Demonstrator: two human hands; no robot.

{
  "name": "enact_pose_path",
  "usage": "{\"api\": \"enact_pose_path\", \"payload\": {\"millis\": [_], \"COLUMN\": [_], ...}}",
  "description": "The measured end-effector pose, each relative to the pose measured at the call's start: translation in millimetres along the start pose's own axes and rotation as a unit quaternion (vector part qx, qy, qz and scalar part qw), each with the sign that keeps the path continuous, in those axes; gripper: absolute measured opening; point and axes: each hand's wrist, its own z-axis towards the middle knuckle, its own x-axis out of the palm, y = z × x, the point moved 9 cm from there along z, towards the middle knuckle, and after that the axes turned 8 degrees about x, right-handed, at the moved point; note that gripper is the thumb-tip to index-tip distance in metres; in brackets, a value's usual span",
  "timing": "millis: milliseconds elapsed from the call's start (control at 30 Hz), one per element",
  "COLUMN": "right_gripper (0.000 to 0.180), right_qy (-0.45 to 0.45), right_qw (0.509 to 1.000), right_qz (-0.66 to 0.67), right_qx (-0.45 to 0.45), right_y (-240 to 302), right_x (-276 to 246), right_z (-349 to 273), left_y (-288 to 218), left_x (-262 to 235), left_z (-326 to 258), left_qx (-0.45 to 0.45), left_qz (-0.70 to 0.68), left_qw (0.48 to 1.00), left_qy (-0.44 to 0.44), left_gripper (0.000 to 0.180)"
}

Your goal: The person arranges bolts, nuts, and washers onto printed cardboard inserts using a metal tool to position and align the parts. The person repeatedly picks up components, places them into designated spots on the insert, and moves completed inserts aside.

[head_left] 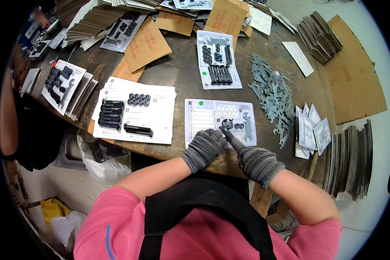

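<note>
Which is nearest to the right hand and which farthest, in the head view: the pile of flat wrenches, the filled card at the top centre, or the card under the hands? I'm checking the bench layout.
1. Card under the hands: just ahead of the right hand.
2. Pile of flat wrenches: ahead and to the right.
3. Filled card at the top centre: farthest up the table.

Head camera looks steeply down, near the workbench (pixel 177 73).
</note>
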Motion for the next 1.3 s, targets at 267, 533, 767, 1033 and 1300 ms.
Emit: {"api": "enact_pose_path", "payload": {"millis": [267, 533, 767, 1033, 1300], "right_gripper": [0.048, 0.052, 0.036, 0.042, 0.032], "right_qy": [-0.216, -0.219, -0.489, -0.301, -0.265], "right_qw": [0.932, 0.951, 0.794, 0.924, 0.947], "right_qz": [0.283, 0.132, 0.316, 0.208, 0.157], "right_qx": [-0.064, 0.177, -0.172, -0.108, -0.087], "right_y": [-93, -136, -84, -17, -11], "right_x": [7, 40, 5, 4, 6], "right_z": [-16, 43, 20, 100, 106], "left_y": [28, 37, 53, 55, 59], "left_x": [-35, 14, 21, -5, -7], "left_z": [8, 68, 67, 52, 40], "left_qx": [-0.125, -0.182, -0.119, -0.202, -0.140], "left_qz": [-0.230, -0.001, -0.077, -0.099, -0.008], "left_qw": [0.964, 0.948, 0.964, 0.968, 0.972], "left_qy": [-0.049, 0.261, 0.227, 0.115, 0.187], "left_gripper": [0.033, 0.053, 0.043, 0.026, 0.020]}}
